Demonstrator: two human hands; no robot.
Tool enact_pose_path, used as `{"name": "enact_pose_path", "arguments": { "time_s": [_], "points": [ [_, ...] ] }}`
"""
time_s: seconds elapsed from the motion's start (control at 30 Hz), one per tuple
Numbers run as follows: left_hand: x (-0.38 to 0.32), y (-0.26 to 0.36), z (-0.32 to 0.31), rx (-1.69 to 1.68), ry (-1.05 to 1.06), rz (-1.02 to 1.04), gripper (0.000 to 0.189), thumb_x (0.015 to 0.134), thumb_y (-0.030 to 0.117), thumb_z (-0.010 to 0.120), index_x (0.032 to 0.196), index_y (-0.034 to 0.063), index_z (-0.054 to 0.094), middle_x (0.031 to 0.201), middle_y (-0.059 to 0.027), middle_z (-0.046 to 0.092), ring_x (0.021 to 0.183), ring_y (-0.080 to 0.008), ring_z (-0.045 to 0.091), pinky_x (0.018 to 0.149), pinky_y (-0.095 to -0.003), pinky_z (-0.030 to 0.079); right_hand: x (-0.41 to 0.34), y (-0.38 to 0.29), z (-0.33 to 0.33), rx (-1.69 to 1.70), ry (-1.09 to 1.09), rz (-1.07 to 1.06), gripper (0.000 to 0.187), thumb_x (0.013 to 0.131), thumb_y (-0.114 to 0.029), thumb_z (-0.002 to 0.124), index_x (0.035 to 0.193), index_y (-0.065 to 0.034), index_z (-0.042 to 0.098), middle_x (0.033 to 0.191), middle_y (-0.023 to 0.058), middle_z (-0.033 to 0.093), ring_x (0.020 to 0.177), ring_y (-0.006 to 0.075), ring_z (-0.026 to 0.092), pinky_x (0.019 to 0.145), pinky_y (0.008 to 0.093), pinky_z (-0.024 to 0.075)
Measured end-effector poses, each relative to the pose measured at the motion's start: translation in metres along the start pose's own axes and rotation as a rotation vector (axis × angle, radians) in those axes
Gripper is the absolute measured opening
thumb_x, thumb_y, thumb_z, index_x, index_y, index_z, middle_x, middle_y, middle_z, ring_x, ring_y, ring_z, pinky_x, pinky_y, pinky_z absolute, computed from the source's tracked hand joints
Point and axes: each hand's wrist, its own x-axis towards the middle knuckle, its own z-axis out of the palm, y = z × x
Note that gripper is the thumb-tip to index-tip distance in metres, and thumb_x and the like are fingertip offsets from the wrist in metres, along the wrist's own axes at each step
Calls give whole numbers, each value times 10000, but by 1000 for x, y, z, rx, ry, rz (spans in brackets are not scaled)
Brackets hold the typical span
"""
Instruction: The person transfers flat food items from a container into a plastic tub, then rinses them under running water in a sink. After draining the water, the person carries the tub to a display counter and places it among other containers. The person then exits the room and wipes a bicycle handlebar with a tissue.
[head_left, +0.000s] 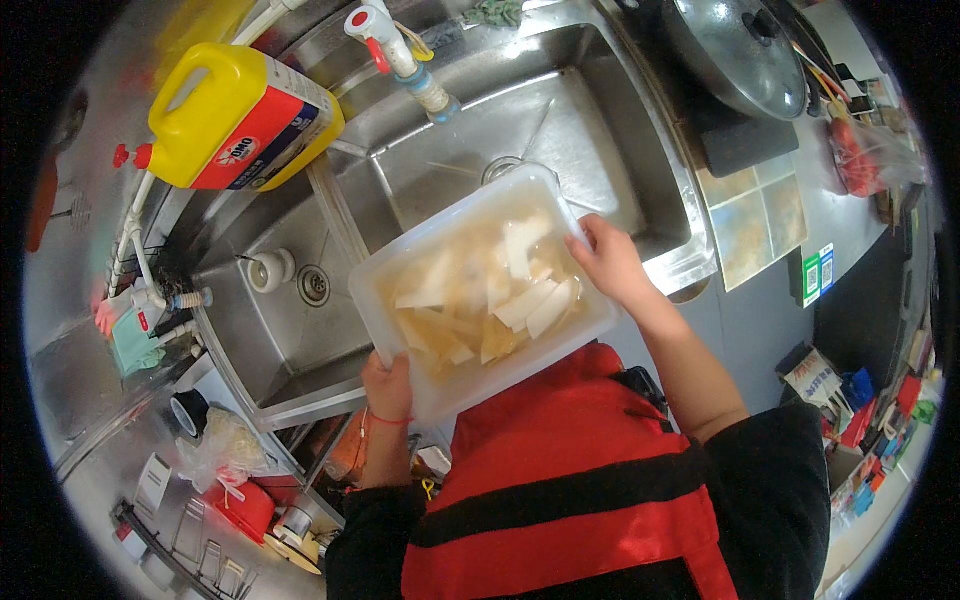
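Observation:
Between my two hands is a white translucent plastic tub (600, 315), held in front of a red and black apron. Pale flat strips of food (525, 304) lie in cloudy brownish liquid inside it; what food they are I cannot tell. My left hand (388, 386) grips the tub's near left corner, thumb over the rim. On the opposite short side, my right hand (609, 259) holds the rim, its other fingers hidden beneath. The tub is above the front edge of a stainless steel double sink (600, 142) and covers part of it.
A yellow detergent jug (217, 112) stands at the sink's left back, near a tap with a red handle (409, 67). A small white pot (270, 270) sits in the left basin. To the right are a lidded wok (739, 56) and a tiled surface (757, 217).

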Motion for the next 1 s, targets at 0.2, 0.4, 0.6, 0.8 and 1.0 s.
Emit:
{"name": "enact_pose_path", "arguments": {
  "time_s": [0.2,0.4,0.6,0.8,1.0],
  "points": [
    [1,10,3,119,41,124,158,810,49,549,918,-54,601,818,-92,660,733,-132,599,667,-290,480,4,-21,2,-375,281,-616,439,807,-351,623,1127,-66,530,1183,182,502,1082,342,495,885,407,426],
    [9,20,2,130,33,123,148,807,51,550,906,-52,591,815,-100,660,726,-131,595,657,-288,473,28,-46,41,-722,-5,-523,644,791,-587,531,1264,-152,482,1244,153,464,1131,368,449,965,442,382],
    [8,42,1,177,-1,122,124,807,51,549,873,-50,579,793,-105,652,707,-130,586,646,-292,470,26,-54,46,-654,-267,-317,813,752,-727,448,1358,-189,391,1355,186,358,1203,394,399,994,469,350],
    [9,45,0,188,-16,179,144,809,52,547,904,-52,579,809,-104,651,722,-131,584,661,-289,468,26,-48,46,-584,-371,-271,870,751,-767,385,1420,-223,273,1423,208,288,1296,401,306,1049,462,289],
    [4,76,4,290,-31,217,144,813,49,538,907,-50,583,810,-100,650,730,-136,586,671,-293,468,23,-38,45,-483,-249,-346,839,752,-734,441,1418,-264,244,1391,211,333,1214,434,400,1015,453,348]
  ]
}}
